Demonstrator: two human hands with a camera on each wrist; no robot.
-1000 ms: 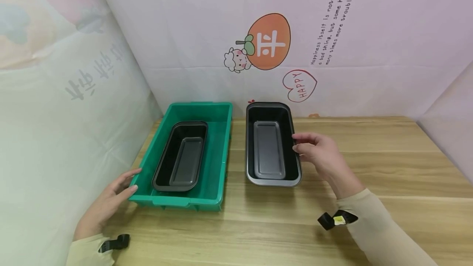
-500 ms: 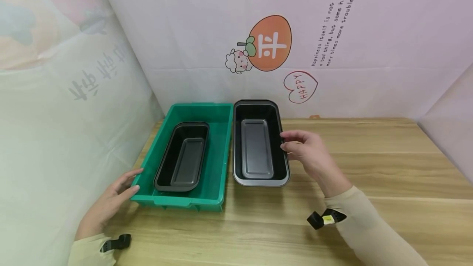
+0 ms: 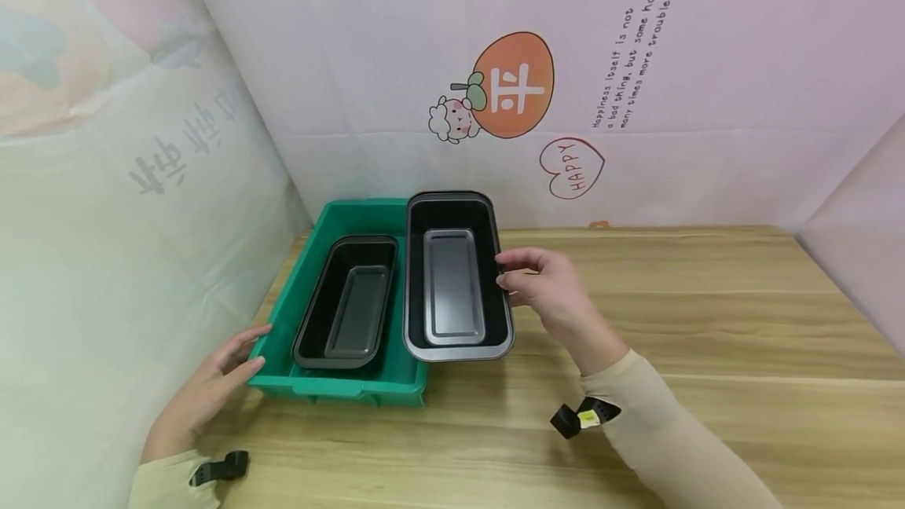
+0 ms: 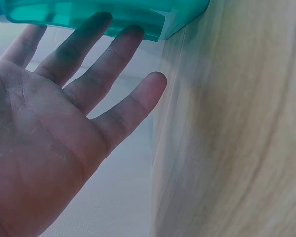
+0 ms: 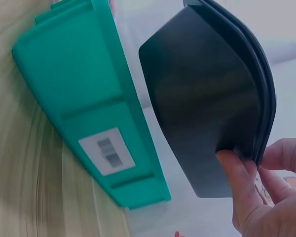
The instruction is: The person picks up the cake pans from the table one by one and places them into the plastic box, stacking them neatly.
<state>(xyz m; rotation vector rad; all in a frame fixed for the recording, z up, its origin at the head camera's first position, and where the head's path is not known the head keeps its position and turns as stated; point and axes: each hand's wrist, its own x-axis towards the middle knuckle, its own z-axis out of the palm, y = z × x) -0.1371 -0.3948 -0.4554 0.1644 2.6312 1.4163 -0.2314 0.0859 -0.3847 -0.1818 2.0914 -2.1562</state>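
Observation:
My right hand (image 3: 555,289) pinches the right rim of a dark loaf pan (image 3: 452,285), thumb and fingers on either side of the rim. The right wrist view shows the held loaf pan (image 5: 202,98) raised, its outer side apart from the green tray (image 5: 64,69). From above, this pan overlaps the right edge of the green tray (image 3: 332,389). A second dark loaf pan (image 3: 357,309) lies inside that tray on the left. My left hand (image 3: 208,383) touches the tray's near-left corner. In the left wrist view, the left hand's fingers (image 4: 106,74) are spread and nearly straight against the tray's outer wall.
The tray stands on a wooden table (image 3: 672,320), close to a white patterned back sheet (image 3: 353,85). Another hanging sheet (image 3: 141,273) rises along the left side, near my left hand. A white barcode label (image 5: 107,151) is stuck on the tray's outer wall.
My right hand has carried the loaf pan leftward, from beside the tray to over its right edge. The left hand, the tray and the pan inside it have stayed in place.

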